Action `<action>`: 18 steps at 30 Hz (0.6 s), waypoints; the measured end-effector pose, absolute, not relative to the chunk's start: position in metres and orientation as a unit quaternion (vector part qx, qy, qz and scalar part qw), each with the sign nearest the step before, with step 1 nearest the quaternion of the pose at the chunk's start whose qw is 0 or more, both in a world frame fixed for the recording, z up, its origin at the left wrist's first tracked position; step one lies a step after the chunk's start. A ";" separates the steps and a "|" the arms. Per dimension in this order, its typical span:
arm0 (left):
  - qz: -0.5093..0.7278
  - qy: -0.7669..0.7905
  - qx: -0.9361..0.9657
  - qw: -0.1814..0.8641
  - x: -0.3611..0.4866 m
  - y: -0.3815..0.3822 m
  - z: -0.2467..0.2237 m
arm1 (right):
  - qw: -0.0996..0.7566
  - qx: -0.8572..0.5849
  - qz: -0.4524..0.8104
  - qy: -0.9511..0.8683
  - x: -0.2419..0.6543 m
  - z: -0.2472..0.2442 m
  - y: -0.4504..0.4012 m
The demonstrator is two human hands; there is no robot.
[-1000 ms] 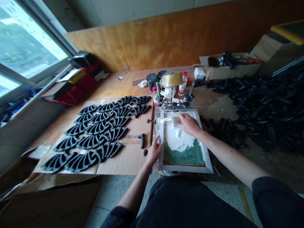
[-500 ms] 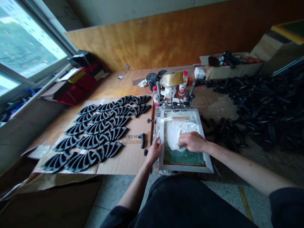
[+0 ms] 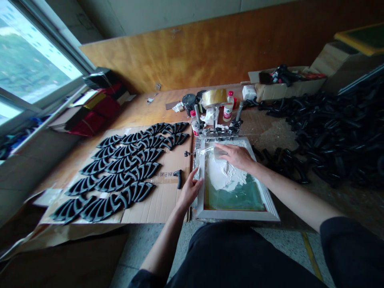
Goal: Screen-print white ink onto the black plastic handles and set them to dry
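Observation:
A metal-framed screen (image 3: 240, 215) with a green mesh lies in front of me, and white paste (image 3: 225, 176) covers much of its upper and middle part. My right hand (image 3: 238, 157) is over the upper part of the mesh, its fingers pointing left around a flat greyish piece that they mostly hide. My left hand (image 3: 190, 189) is at the frame's left edge, thumb and fingers apart, with nothing seen in it. Close to its left, a single black curved part (image 3: 179, 179) rests on the cardboard (image 3: 150, 208). Behind the screen is a clamp (image 3: 217, 134).
Rows of black curved parts (image 3: 102, 204) cover the cardboard at left. A large heap of black parts (image 3: 339, 136) is at right. Two red-capped bottles (image 3: 228, 107), a dark tub (image 3: 189, 104), a tape roll (image 3: 214, 98) and an open box (image 3: 276, 91) stand behind.
My right hand has moved up and left across the screen, and the paste has changed shape. My left hand's fingers have spread. The frame's near edge looks larger and farther right.

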State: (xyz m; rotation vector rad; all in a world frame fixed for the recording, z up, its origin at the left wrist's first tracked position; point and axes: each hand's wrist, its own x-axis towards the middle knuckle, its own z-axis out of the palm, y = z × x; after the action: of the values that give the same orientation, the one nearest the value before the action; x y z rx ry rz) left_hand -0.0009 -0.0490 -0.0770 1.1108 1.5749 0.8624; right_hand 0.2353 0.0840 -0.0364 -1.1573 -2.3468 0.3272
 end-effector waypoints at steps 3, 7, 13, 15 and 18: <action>0.419 0.610 0.429 0.518 0.002 -0.043 -0.036 | 0.262 -0.516 0.068 -0.812 0.274 -0.021 0.125; 0.567 0.532 0.403 0.483 0.016 -0.012 0.013 | 0.160 -0.585 -0.077 -0.791 0.330 -0.038 0.128; 0.627 0.480 0.399 0.467 0.037 0.017 0.026 | 0.141 -0.489 0.028 -0.860 0.281 -0.109 0.048; 0.587 0.511 0.354 0.519 0.048 0.000 0.002 | 0.132 -0.500 0.085 -0.852 0.254 -0.121 0.026; 0.390 0.535 0.282 0.694 0.069 -0.039 -0.047 | 0.112 -0.550 0.125 -0.818 0.224 -0.118 0.002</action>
State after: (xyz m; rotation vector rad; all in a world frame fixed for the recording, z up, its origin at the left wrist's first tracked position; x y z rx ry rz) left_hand 0.0695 -0.0394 -0.0466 0.6296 1.1957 0.8720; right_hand 0.2243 0.0019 -0.1184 -1.6151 -2.4020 0.3668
